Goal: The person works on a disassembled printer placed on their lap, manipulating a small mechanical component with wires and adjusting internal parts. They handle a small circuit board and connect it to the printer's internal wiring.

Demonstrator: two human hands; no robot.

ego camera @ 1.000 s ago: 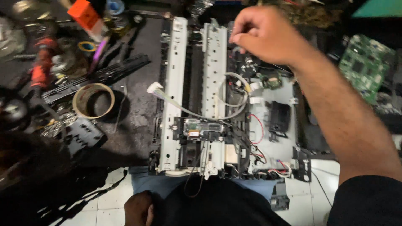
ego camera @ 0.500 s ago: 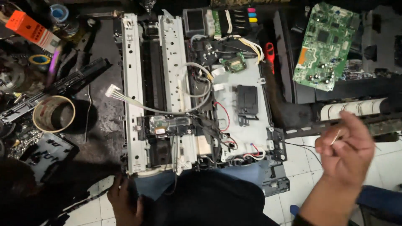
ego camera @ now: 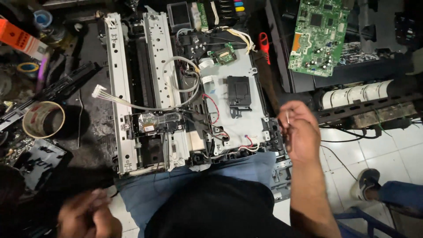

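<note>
An opened printer chassis (ego camera: 240, 117) with metal rails, loose wires and a grey base plate rests against my lap. My right hand (ego camera: 299, 132) hovers at the chassis's right edge, its fingers pinched on a small thin screw (ego camera: 287, 117). My left hand (ego camera: 88, 213) sits low at the bottom left, blurred, beside my knee; whether it holds anything cannot be told. A white ribbon connector (ego camera: 98, 91) on a grey cable lies across the left rail.
A green circuit board (ego camera: 318, 35) lies on a black tray at top right, above a white roller bar (ego camera: 357, 94). A tape roll (ego camera: 43, 120), an orange box (ego camera: 17, 37) and tools clutter the left. A red-handled tool (ego camera: 264, 44) stands by the chassis. Another person's shoe (ego camera: 368, 180) is at right.
My right hand left the chassis's top, swung out to the right with the small screw, and now comes back to the chassis's right edge. The view shifted left to right.
</note>
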